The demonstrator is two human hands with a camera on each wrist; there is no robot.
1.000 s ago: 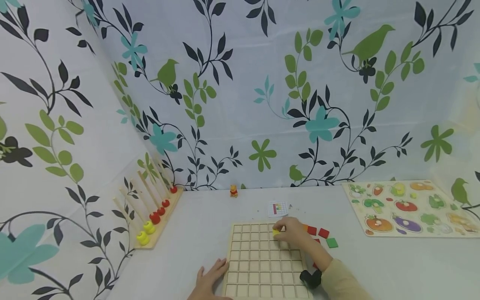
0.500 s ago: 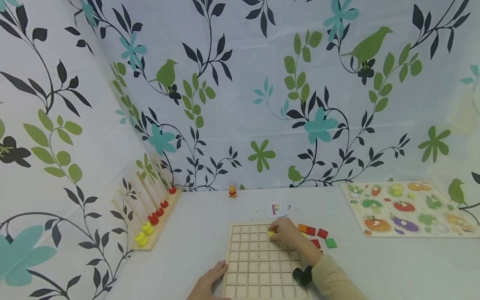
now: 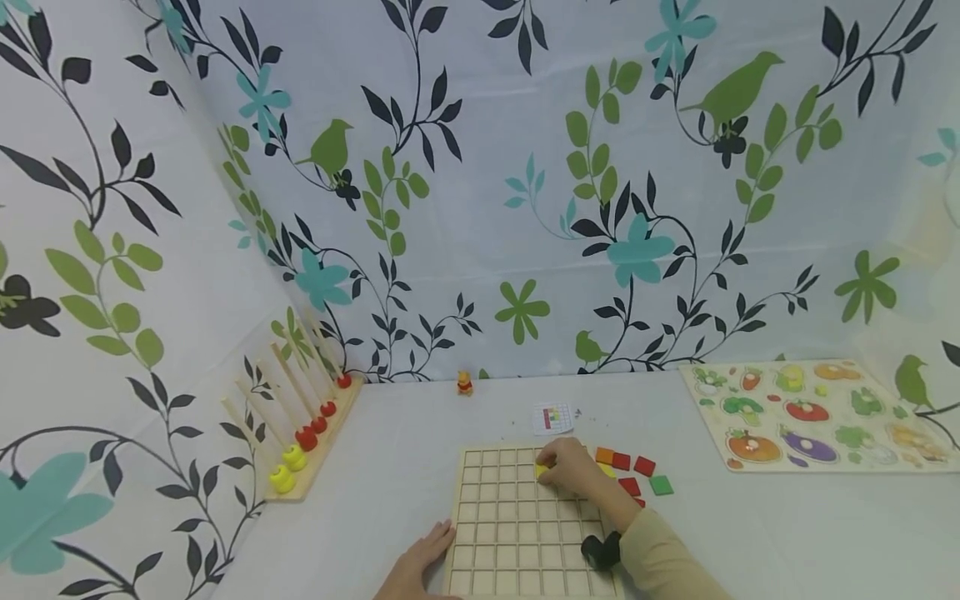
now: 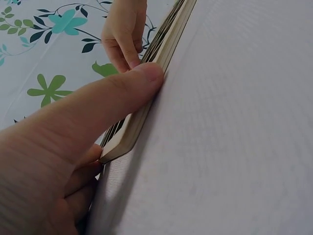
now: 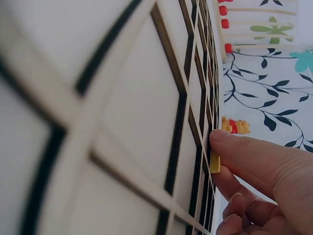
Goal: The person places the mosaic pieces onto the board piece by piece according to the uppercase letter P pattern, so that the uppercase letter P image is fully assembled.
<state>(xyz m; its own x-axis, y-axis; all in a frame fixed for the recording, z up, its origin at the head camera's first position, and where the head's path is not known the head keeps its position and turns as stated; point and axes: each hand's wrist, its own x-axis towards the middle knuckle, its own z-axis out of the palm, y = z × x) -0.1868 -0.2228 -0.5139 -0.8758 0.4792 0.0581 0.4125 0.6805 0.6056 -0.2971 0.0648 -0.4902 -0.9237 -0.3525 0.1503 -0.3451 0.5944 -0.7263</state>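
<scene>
A pale wooden grid board (image 3: 506, 533) with raised dividers lies on the table. My left hand (image 3: 417, 560) holds its near left corner; in the left wrist view, the thumb (image 4: 117, 90) lies along one edge while the fingers sit round the corner. Over the far side of the grid, my right hand (image 3: 570, 471) pinches a yellow square tile (image 5: 215, 162) between thumb and fingers. That tile stands on edge at a cell in the right wrist view. Beside the board's right edge lie loose tiles, among them red (image 3: 645, 465), orange (image 3: 604, 455) and green (image 3: 661, 485) ones.
Behind the board lies a small card (image 3: 553, 418) with a coloured grid pattern. A little bear figure (image 3: 465, 382) stands near the back cloth. A peg rack (image 3: 307, 475) with red and yellow beads stands at left, and a vegetable puzzle board (image 3: 765, 425) lies at right.
My right hand has moved slightly left over the board with the yellow tile, then nearly stopped. The left hand stays at the corner.
</scene>
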